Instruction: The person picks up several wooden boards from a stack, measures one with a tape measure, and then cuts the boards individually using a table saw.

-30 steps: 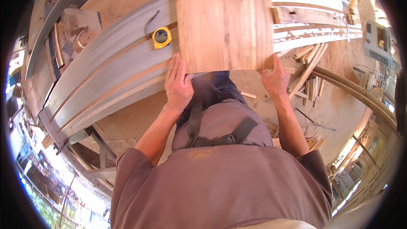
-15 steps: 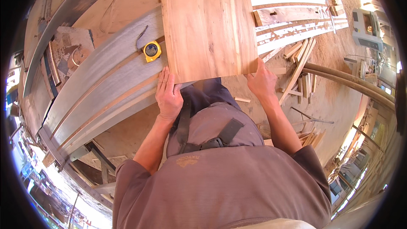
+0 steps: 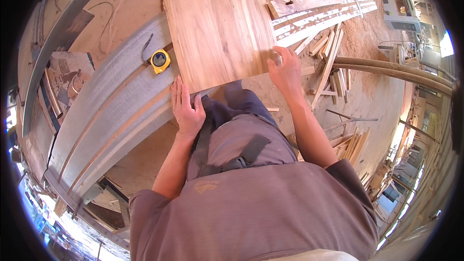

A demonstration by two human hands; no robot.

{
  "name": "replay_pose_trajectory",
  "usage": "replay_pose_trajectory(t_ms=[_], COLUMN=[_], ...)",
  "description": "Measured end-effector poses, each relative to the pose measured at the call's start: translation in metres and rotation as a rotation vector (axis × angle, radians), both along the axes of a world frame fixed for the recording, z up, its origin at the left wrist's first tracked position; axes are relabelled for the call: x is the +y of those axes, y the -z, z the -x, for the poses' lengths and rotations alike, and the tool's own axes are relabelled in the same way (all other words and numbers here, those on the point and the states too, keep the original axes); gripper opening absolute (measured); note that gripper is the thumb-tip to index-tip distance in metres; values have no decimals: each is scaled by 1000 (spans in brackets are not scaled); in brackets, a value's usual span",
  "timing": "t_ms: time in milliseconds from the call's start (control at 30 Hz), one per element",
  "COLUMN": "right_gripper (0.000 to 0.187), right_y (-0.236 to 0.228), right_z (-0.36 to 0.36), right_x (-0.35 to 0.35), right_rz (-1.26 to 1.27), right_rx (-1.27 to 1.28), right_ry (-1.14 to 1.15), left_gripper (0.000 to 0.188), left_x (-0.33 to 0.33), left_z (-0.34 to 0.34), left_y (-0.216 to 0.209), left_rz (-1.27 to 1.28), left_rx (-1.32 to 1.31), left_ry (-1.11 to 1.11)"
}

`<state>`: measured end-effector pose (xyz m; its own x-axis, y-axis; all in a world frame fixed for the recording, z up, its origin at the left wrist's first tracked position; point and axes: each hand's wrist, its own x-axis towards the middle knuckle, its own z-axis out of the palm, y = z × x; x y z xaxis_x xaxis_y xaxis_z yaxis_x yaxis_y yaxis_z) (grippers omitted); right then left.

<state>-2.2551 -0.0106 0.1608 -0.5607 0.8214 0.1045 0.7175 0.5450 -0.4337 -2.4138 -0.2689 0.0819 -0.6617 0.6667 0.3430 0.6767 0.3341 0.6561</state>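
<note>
A square wooden panel [image 3: 220,34] of joined, pale brown strips lies flat on a long grey metal machine table [image 3: 113,87]. At its near left corner, my left hand [image 3: 188,112] rests its outstretched fingers against the edge, with the thumb held apart. My right hand [image 3: 286,71] is at the panel's near right edge, its fingers bent and the thumb and forefinger spread apart at the rim. A yellow tape measure [image 3: 160,61] sits on the metal table left of the panel.
A slotted wooden board [image 3: 309,3] lies on the white-streaked far right part of the table. Wood offcuts [image 3: 333,63] are piled on the floor at right, near a thick curved hose [image 3: 386,69]. A grey-white machine [image 3: 401,10] stands far right. At left is a long curved metal piece [image 3: 46,63].
My right hand has shifted from the panel's near right corner a little up its right edge, and its grip has loosened. My left hand's fingers have straightened. The whole view has shifted slightly.
</note>
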Motion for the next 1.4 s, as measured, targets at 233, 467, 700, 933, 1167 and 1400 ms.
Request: replay_pose_trajectory(t_ms=[233,467,700,933,1167,1400], right_gripper=[16,20,21,21,34,21], right_y=[-2,2,-12,32,29,17], right_z=[77,89,86,23,-16,-11], right_x=[58,71,70,103,80,78], right_rz=[335,304,364,440,696,833], right_rx=[-262,-306,-236,343,245,517], right_ry=[3,-152,-133,143,38,108], left_gripper=[55,56,55,54,62,72], left_x=[3,8,20,33,55,54], left_z=[-3,-18,-31,-35,-43,-46], left_y=[-2,-14,-24,-29,-57,-63], left_rz=[42,147,200,131,261,376], left_rx=[43,-11,-152,-353,-371,-283], left_ry=[-25,-164,-322,-455,-552,-475])
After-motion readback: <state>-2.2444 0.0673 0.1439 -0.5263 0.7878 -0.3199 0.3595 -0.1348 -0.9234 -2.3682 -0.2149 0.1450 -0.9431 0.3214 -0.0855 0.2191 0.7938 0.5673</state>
